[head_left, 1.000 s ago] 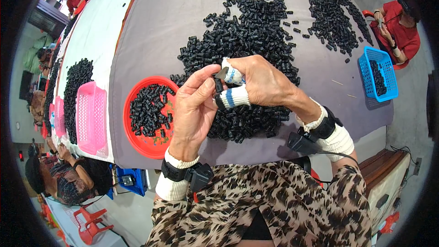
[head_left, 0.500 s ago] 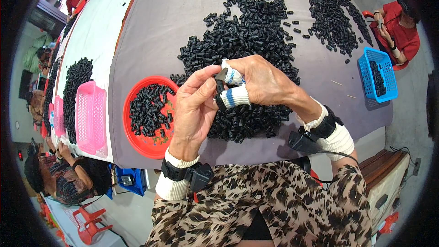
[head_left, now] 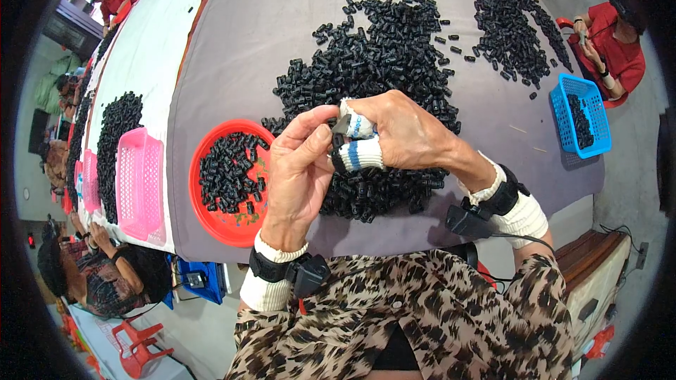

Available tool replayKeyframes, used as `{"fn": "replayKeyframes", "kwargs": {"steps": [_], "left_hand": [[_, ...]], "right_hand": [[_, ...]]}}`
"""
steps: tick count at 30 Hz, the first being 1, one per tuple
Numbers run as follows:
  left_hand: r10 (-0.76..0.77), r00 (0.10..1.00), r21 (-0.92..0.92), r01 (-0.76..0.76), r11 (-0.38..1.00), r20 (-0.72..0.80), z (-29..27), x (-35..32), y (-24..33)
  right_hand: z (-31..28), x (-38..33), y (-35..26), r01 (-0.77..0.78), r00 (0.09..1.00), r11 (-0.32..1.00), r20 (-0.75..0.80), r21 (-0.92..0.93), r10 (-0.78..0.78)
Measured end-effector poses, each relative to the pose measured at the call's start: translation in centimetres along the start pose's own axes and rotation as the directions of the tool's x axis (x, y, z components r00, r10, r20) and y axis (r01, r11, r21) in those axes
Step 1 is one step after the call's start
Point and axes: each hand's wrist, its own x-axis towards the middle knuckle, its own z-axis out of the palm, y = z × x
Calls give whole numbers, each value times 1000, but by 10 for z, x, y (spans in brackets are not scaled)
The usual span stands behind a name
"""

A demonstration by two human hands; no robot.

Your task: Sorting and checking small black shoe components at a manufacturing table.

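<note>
Your left grip [head_left: 298, 172] pinches a small black piece [head_left: 337, 143]; your right grip [head_left: 412, 130], wrapped in white cloth [head_left: 365, 154], clamps a flat, pointed grey blade [head_left: 342, 125]. Stubby black cylinders [head_left: 373, 60] heap beyond.

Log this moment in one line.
Left hand: pinching black part | Right hand: fingers wrapped, close by | Red tray: black parts inside

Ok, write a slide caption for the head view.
Left hand pinches a small black part close to the right hand, above a heap of black parts beside a red tray.
</note>
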Motion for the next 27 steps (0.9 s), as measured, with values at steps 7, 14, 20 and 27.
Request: {"fn": "replayKeyframes", "kwargs": {"steps": [7,14,20,27], "left_hand": [[5,1000,-2,-5,1000,23,2,-1,1],[-7,999,-15,8,1000,33,0,-1,1],[16,1000,16,-16,1000,-15,1,0,-2],[-14,1000,-85,14,996,-1,1,3,-3]], "right_hand": [[-2,1,-2,-74,997,993,-16,96,76],[-2,1,-1,-87,996,994,17,63,86],[1,1,3,-18,999,1000,37,5,18],[1,-3,-1,-45,997,997,-56,55,48]]}}
